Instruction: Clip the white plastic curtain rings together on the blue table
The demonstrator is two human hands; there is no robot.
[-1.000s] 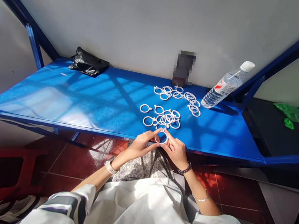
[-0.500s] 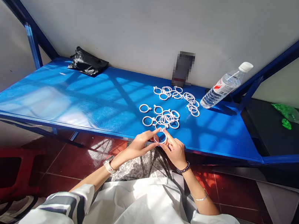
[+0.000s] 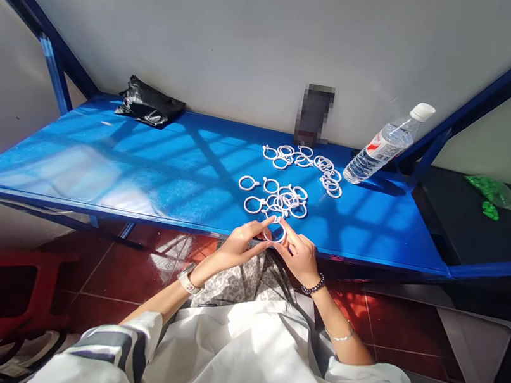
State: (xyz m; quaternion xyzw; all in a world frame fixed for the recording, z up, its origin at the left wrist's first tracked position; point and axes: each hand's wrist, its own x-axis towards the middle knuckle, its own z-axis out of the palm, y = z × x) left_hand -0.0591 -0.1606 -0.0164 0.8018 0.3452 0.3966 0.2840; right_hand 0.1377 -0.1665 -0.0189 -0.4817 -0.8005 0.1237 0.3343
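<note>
A white curtain ring (image 3: 283,234) is held between both hands at the front edge of the blue table (image 3: 182,171). My left hand (image 3: 242,243) grips its left side, with the index finger up at the small eyelet and the thumb at the bottom. From the right, my right hand (image 3: 299,256) pinches the same ring in a mirrored way. Just beyond the fingers lies a loose cluster of several white rings (image 3: 253,205), some overlapping. Farther back, several more white rings (image 3: 331,188) form a second group.
A water bottle (image 3: 380,147) with a white cap stands at the back right. Against the wall is a pixelated dark object (image 3: 313,117). A black plastic bag (image 3: 151,104) lies back left. A red plastic stool (image 3: 44,288) is on the floor, lower left.
Almost nothing differs. Both hands keep the same grip on the ring, and the view has shifted very slightly.
</note>
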